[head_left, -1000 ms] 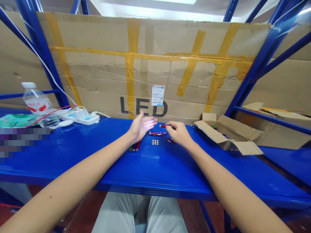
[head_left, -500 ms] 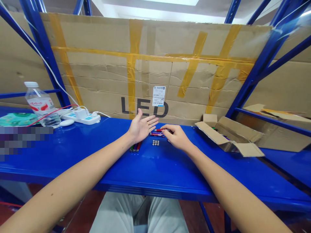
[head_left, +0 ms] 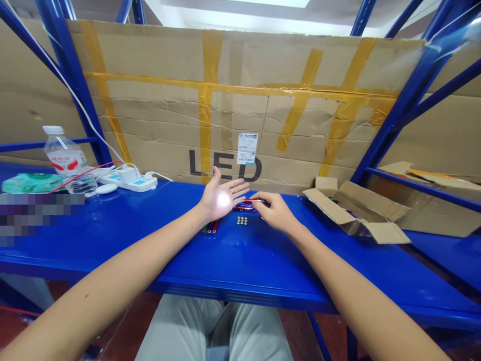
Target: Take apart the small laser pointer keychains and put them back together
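My left hand (head_left: 221, 196) is held up over the blue shelf (head_left: 240, 255), palm turned right, fingers spread and empty; a bright spot of light falls on the palm. My right hand (head_left: 276, 211) pinches a small red flashlight (head_left: 252, 201) pointed at that palm. Another small flashlight (head_left: 244, 207) lies just below it. Several button cells (head_left: 242, 220) sit in a cluster between my hands. Under my left hand lie a few more coloured flashlights (head_left: 210, 228).
An open cardboard box (head_left: 356, 213) stands at the right. At the left are a water bottle (head_left: 65, 159), a white power strip (head_left: 130, 180) with cables and a green packet (head_left: 30, 182). A taped cardboard sheet (head_left: 240, 100) marked LED backs the shelf.
My right hand brought the red flashlight left toward my left palm. A bright light spot has appeared on the palm, where there was none before.
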A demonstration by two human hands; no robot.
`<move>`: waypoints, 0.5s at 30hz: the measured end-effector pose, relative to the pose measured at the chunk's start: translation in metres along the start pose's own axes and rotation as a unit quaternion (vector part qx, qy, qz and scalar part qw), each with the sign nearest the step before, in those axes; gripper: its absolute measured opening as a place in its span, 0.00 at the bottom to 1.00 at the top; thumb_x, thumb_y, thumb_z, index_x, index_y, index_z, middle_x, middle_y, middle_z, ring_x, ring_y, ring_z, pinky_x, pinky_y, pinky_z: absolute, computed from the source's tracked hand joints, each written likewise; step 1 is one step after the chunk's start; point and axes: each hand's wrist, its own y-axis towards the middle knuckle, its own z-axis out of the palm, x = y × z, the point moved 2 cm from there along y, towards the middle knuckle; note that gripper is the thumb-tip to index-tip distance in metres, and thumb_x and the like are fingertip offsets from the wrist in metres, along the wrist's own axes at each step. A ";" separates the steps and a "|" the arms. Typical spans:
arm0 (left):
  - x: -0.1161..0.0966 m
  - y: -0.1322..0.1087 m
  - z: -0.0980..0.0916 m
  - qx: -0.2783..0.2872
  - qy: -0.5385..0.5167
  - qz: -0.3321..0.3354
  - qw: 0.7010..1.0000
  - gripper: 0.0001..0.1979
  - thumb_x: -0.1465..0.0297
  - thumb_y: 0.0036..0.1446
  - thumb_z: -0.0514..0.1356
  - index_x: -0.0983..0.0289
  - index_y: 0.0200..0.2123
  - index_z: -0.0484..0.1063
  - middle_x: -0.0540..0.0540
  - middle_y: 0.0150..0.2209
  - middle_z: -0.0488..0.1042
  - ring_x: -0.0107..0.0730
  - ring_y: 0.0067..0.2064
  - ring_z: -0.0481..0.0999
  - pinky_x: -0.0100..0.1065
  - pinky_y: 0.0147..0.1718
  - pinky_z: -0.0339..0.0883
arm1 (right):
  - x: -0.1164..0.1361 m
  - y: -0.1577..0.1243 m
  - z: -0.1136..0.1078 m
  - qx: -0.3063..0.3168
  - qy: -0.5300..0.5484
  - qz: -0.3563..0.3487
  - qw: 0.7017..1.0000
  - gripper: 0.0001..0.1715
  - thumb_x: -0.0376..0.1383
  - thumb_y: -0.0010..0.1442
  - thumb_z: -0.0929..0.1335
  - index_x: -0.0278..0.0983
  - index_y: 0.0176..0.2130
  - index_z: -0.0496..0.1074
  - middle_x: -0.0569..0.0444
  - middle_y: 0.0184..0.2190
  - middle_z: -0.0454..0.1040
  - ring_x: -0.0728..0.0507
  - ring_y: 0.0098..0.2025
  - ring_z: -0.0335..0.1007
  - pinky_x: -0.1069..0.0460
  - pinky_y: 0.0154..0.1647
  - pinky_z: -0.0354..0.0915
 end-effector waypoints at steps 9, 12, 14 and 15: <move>-0.002 -0.003 0.007 0.002 -0.007 -0.001 1.000 0.49 0.37 0.56 0.41 0.71 0.66 0.57 0.72 0.61 0.65 0.53 0.66 0.58 0.49 0.61 0.54 | 0.002 -0.001 0.000 0.005 -0.007 -0.009 1.000 0.15 0.36 0.57 0.63 0.34 0.34 0.77 0.55 0.24 0.74 0.49 0.23 0.61 0.53 0.27 0.56; -0.003 -0.004 0.008 -0.008 -0.018 -0.005 1.000 0.51 0.36 0.55 0.41 0.73 0.65 0.56 0.73 0.62 0.64 0.53 0.66 0.59 0.48 0.61 0.54 | 0.002 -0.001 0.001 0.010 -0.013 -0.011 1.000 0.15 0.35 0.57 0.62 0.34 0.34 0.77 0.55 0.24 0.74 0.49 0.24 0.62 0.53 0.27 0.57; -0.003 -0.005 0.010 -0.012 -0.019 -0.008 1.000 0.52 0.36 0.56 0.39 0.74 0.65 0.56 0.74 0.63 0.62 0.53 0.66 0.59 0.47 0.61 0.55 | 0.002 0.000 0.001 0.008 -0.018 -0.013 1.000 0.15 0.35 0.57 0.62 0.33 0.34 0.77 0.54 0.24 0.75 0.49 0.24 0.62 0.53 0.28 0.57; -0.003 -0.005 0.010 -0.010 -0.017 -0.010 1.000 0.51 0.37 0.56 0.39 0.74 0.65 0.56 0.74 0.63 0.62 0.53 0.66 0.59 0.47 0.61 0.55 | 0.002 0.000 0.001 0.006 -0.022 -0.014 1.000 0.15 0.35 0.57 0.62 0.33 0.34 0.77 0.54 0.24 0.75 0.49 0.24 0.62 0.53 0.28 0.57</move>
